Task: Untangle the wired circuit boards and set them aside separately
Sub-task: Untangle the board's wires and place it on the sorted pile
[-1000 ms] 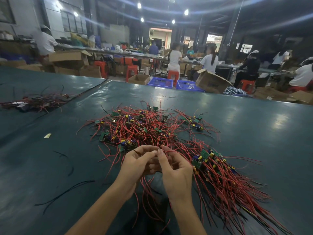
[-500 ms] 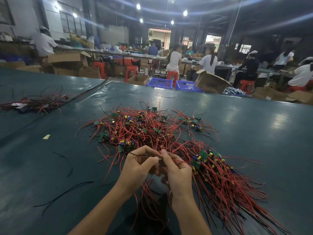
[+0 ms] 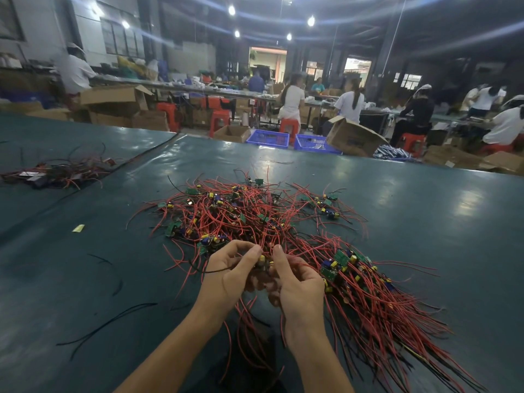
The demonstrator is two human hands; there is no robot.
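Left hand: fingers curled, thumb and forefinger pinching a small circuit board
Right hand: fingers curled, fingertips pinching the same board from the opposite side
Tangled heap of boards and red wires: just beyond the fingertips, on the green table
Straighter bundle of wired boards: right of the right fingers
Loose black wires: left of the left fingers

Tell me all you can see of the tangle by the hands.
The tangle is a loose heap of red wires, a few black, studded with small green boards bearing yellow and blue parts. It lies on the green table, its near right side running into a straighter sheaf. The left hand and right hand pinch a piece at its near edge.
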